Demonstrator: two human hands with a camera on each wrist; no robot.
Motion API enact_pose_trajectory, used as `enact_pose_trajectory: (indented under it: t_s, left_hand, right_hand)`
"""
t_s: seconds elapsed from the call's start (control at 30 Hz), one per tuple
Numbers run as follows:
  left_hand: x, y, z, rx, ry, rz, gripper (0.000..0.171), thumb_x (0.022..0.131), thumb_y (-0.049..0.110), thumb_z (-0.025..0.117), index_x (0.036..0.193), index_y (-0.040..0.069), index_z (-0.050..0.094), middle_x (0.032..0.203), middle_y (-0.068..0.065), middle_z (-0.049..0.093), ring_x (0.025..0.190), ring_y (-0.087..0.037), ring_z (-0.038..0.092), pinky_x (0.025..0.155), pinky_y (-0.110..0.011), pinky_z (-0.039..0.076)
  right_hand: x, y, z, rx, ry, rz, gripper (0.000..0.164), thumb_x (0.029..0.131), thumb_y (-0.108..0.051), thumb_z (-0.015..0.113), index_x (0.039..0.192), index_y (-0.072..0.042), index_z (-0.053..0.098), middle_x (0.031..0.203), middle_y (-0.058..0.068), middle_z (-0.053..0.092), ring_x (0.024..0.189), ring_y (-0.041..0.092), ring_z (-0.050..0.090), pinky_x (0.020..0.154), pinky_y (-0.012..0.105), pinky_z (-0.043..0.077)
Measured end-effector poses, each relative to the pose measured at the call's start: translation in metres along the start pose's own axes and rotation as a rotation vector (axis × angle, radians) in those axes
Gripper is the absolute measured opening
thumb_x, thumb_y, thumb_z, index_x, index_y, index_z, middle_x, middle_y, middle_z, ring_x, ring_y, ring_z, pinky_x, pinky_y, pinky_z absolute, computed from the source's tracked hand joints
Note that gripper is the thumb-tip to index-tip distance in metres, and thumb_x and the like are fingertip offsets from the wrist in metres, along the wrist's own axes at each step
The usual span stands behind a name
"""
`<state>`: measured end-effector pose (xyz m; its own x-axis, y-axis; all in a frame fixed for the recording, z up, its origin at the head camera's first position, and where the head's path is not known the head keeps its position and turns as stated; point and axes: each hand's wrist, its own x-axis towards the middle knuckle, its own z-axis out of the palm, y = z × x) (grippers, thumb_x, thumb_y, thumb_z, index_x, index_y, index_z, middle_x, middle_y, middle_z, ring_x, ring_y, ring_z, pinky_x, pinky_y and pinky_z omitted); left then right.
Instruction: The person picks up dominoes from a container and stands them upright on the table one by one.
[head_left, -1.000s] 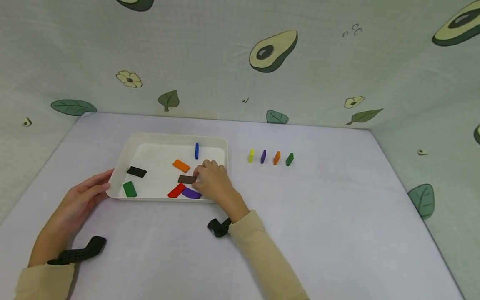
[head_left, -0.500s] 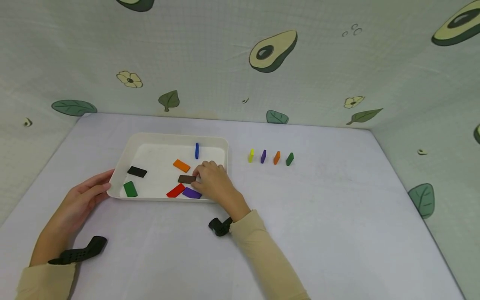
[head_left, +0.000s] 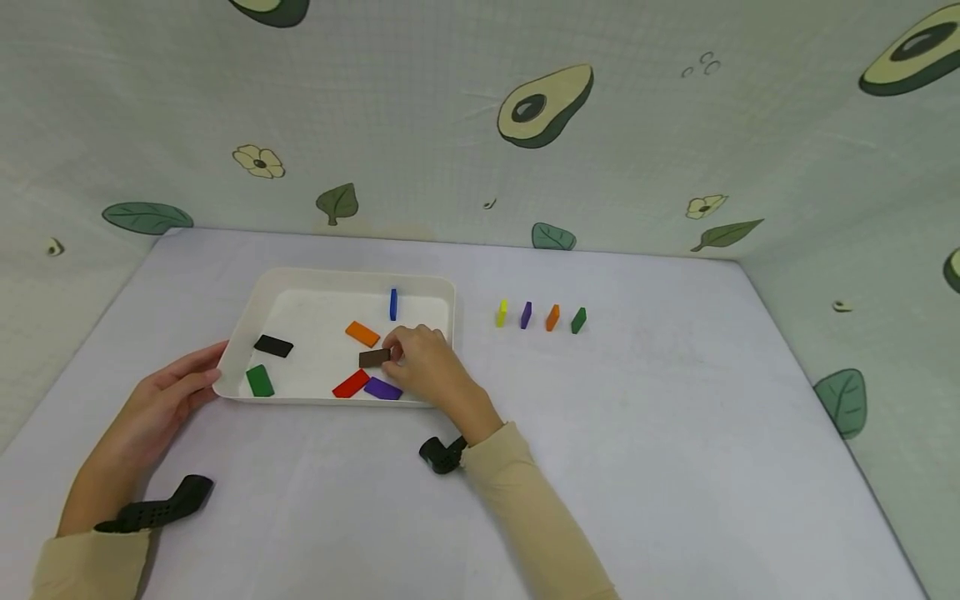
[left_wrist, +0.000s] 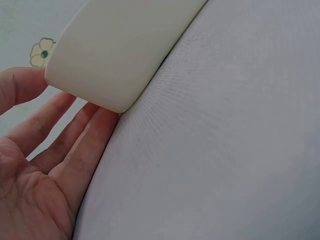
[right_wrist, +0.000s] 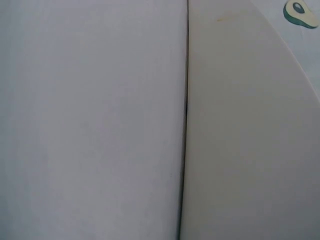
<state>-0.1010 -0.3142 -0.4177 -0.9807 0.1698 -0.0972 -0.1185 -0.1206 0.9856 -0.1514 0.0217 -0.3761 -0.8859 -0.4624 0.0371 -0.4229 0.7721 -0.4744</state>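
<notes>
In the head view, my right hand (head_left: pixel 427 362) pinches a brown domino-like block (head_left: pixel 373 358) by its right end, inside a shallow white tray (head_left: pixel 330 400). My left hand (head_left: pixel 161 400) holds the tray's near left corner, thumb at the rim; the left wrist view shows its fingers (left_wrist: pixel 82 160) reaching behind the tray's outer wall. Close around the brown block lie an orange block (head_left: pixel 363 334), a red block (head_left: pixel 351 383) and a purple block (head_left: pixel 383 388). The right wrist view shows the tray's outer wall (right_wrist: pixel 245 130) but not the hand.
Also in the tray are a black block (head_left: pixel 273 346), a green block (head_left: pixel 259 381) and an upright blue block (head_left: pixel 393 304). Right of it, yellow (head_left: pixel 502 313), purple (head_left: pixel 527 315), orange (head_left: pixel 552 317) and green (head_left: pixel 579 321) blocks stand in a row. A patterned cloth (head_left: pixel 420 150) rises behind.
The right fingers have closed on the brown block, which has shifted and turned slightly. The left hand and the tray have stayed in place.
</notes>
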Motion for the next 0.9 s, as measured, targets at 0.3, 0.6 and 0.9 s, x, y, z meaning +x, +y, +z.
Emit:
enact_pose_trajectory:
  t_s: [0.3,0.6,0.9]
  left_hand:
    - [0.000,0.000,0.001,-0.017,-0.010,0.016,0.041,0.096,0.007,0.048,0.136,0.017,0.049,0.122,0.022,0.056,0.103,0.008,0.057,0.080,-0.009,0.049]
    - [0.000,0.000,0.001,-0.018,-0.016,0.029,0.039,0.097,0.006,0.047,0.133,0.016,0.052,0.123,0.021,0.055,0.103,0.006,0.058,0.081,-0.009,0.050]
    - [0.000,0.000,0.000,-0.008,-0.013,0.034,0.038,0.097,0.004,0.045,0.132,0.017,0.053,0.124,0.020,0.055,0.103,0.005,0.057,0.080,-0.009,0.049]
  right_hand:
    - [-0.001,0.001,-0.001,0.068,0.018,0.001,0.019,0.086,-0.016,0.066,0.104,-0.010,0.064,0.078,-0.003,0.058,0.073,0.010,0.048,0.065,0.015,0.037]
    - [-0.002,0.000,-0.007,0.159,-0.004,-0.008,0.020,0.087,-0.013,0.064,0.106,-0.009,0.062,0.077,-0.002,0.055,0.074,0.010,0.048,0.061,0.012,0.040]
    - [-0.010,0.002,-0.025,0.214,-0.002,0.023,0.022,0.088,-0.013,0.062,0.109,-0.010,0.059,0.081,-0.001,0.054,0.074,0.011,0.046,0.056,0.014,0.038]
